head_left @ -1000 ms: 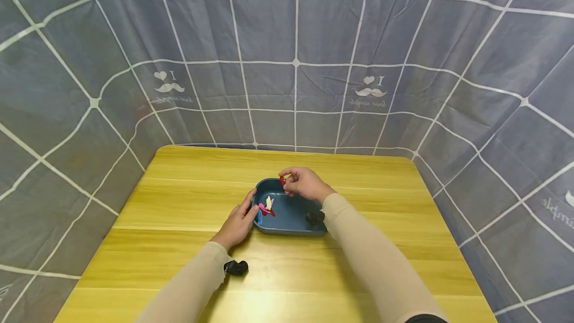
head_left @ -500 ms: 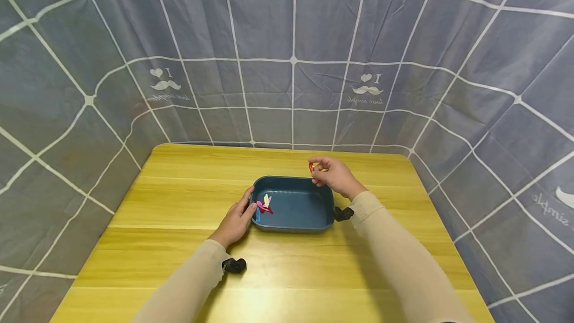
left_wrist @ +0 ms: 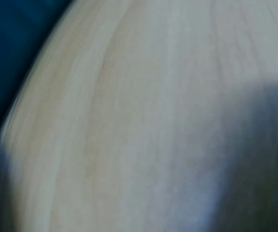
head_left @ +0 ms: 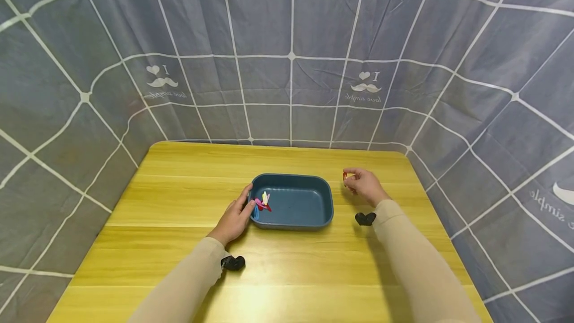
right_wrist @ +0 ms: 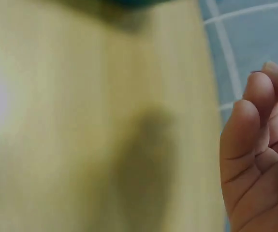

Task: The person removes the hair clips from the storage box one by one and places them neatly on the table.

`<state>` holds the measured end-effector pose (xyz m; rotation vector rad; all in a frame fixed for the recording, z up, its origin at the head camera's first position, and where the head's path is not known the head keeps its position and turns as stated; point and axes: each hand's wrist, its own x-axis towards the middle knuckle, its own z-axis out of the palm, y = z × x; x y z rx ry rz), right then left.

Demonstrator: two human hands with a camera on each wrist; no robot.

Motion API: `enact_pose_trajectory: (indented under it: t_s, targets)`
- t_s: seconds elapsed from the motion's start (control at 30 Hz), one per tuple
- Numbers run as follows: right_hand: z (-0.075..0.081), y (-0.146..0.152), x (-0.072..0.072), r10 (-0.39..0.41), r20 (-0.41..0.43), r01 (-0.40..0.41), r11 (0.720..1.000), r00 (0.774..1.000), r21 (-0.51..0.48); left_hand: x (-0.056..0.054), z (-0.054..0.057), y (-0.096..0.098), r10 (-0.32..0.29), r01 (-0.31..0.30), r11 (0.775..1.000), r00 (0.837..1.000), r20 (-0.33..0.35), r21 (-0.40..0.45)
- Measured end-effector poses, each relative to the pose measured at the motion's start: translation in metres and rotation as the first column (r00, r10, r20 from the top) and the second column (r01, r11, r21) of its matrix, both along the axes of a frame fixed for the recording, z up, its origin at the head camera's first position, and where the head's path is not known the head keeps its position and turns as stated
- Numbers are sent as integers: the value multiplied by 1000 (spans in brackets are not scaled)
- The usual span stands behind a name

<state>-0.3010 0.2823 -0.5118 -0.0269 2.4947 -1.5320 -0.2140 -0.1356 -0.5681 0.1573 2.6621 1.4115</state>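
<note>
A dark blue rectangular plastic basin (head_left: 296, 227) stands on the table in the head view. At its left end my left hand (head_left: 230, 221) holds the wall, with the thumb over the rim. Close to that thumb, several small hair clips (head_left: 262, 204) in pink, red, yellow and blue lie in the basin's left end. Right of the basin, my right hand (head_left: 365, 186) pinches a small red hair clip (head_left: 345, 176) between thumb and fingertip. In the right wrist view the right hand (right_wrist: 262, 159) hides nearly all of that clip; only a thin edge shows.
The yellow wood-grain table (head_left: 296, 273) extends around the basin. Behind and beside it hangs a grey curtain (head_left: 269, 83) with white lines. Black wrist cameras, the left one (head_left: 233, 263) and the right one (head_left: 365, 219), stick out from the sleeves.
My right hand has carried the red hair clip from above the basin's far rim out to the right, past its right end. My left hand has stayed at the basin's left wall.
</note>
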Motion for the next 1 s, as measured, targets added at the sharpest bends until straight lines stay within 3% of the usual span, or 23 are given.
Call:
enact_pose_trajectory:
  t_s: [0.2, 0.37, 1.0]
  targets:
    - [-25, 10, 0, -14, 97, 10, 999, 995, 47, -1, 1, 1, 0, 0, 1000, 1000, -17, -10]
    - [-37, 12, 1, -17, 106, 6, 995, 994, 99, -1, 1, 1, 0, 0, 1000, 1000, -12, -10]
    - [-52, 15, 8, -74, 115, 68, 996, 991, 60, 2, -1, 2, 6, -6, 1000, 1000, -27, -11]
